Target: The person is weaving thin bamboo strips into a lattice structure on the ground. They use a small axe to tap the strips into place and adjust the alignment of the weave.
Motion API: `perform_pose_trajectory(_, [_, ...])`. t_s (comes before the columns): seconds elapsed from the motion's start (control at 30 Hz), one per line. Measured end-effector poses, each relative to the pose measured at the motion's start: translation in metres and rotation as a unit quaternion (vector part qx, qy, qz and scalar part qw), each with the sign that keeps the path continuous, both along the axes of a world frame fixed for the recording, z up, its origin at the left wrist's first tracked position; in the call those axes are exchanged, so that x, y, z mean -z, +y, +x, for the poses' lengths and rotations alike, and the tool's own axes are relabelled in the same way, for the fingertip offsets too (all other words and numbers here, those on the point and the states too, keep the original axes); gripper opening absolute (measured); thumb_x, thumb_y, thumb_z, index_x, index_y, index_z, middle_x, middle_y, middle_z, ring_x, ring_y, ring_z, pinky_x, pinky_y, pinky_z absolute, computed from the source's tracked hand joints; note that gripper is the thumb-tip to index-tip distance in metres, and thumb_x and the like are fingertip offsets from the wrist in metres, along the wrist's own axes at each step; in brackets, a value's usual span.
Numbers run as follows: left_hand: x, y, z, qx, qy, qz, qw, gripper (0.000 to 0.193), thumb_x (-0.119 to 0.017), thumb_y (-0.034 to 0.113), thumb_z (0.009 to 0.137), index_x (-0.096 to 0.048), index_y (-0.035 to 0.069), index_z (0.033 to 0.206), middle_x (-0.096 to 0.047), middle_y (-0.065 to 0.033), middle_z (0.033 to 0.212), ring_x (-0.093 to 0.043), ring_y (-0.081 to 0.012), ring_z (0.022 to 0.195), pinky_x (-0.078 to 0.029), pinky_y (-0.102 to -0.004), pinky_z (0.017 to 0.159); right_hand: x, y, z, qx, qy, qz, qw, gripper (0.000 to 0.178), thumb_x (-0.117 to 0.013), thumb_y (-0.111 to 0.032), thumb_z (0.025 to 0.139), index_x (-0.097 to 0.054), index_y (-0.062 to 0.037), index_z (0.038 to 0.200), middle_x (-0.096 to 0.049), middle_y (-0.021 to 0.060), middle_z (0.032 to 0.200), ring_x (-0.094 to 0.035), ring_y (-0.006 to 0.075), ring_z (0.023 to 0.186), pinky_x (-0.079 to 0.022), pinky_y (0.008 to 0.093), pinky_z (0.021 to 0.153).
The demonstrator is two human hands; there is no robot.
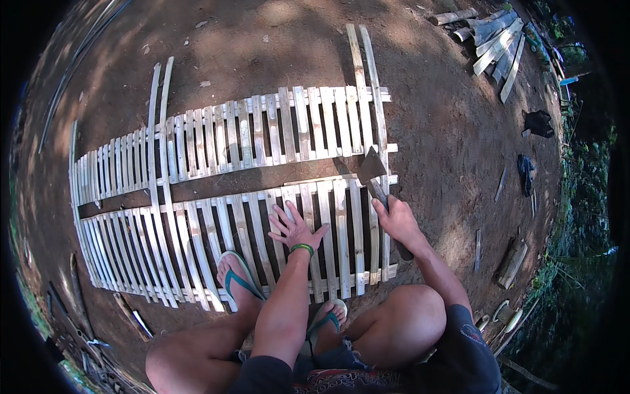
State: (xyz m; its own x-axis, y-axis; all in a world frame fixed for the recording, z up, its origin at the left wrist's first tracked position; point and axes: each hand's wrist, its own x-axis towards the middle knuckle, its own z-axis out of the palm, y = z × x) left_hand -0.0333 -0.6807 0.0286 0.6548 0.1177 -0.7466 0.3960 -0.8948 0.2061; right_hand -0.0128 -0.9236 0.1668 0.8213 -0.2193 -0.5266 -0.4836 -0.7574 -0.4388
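Observation:
Two lattice panels of pale split-bamboo slats lie on the ground: a near panel and a far panel. My left hand, a green band at its wrist, rests with fingers spread on the near panel's slats. My right hand is closed around the handle of a hatchet-like tool. Its broad, squarish metal head is over the right end of the panels, near the gap between them. Long bamboo strips cross both panels at the right, and another pair crosses further left.
My sandalled feet are at the near panel's front edge. Split bamboo pieces are piled at the far right. A short log and dark cloth-like scraps lie on the bare soil to the right. Sticks lie at the left.

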Motion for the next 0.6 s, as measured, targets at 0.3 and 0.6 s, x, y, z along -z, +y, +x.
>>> perform_pose_trajectory(0.3, [-0.013, -0.007, -0.001, 0.009, 0.025, -0.002, 1.000, 0.150, -0.081, 0.071, 0.070, 0.022, 0.014, 0.163, 0.027, -0.0236, 0.168, 0.023, -0.0475, 0.155, 0.007, -0.0763, 0.116, 0.043, -0.009, -0.031, -0.032, 0.037, -0.049, 0.998, 0.048, -0.060, -0.039, 0.101, -0.063, 0.0086, 0.099, -0.066, 0.0358, 0.078, -0.069, 0.0523, 0.086, -0.054, 0.0609, 0.078])
perform_pose_trajectory(0.6, [-0.013, -0.007, 0.006, 0.003, 0.013, 0.009, 1.000, 0.149, -0.083, 0.068, 0.070, 0.020, 0.016, 0.164, 0.025, -0.0224, 0.169, 0.021, -0.0470, 0.156, 0.006, -0.0758, 0.117, 0.018, 0.014, 0.011, 0.064, -0.131, 0.011, 0.989, 0.046, -0.057, -0.038, 0.104, -0.060, 0.0078, 0.104, -0.066, 0.0329, 0.076, -0.069, 0.0502, 0.080, -0.053, 0.0569, 0.070])
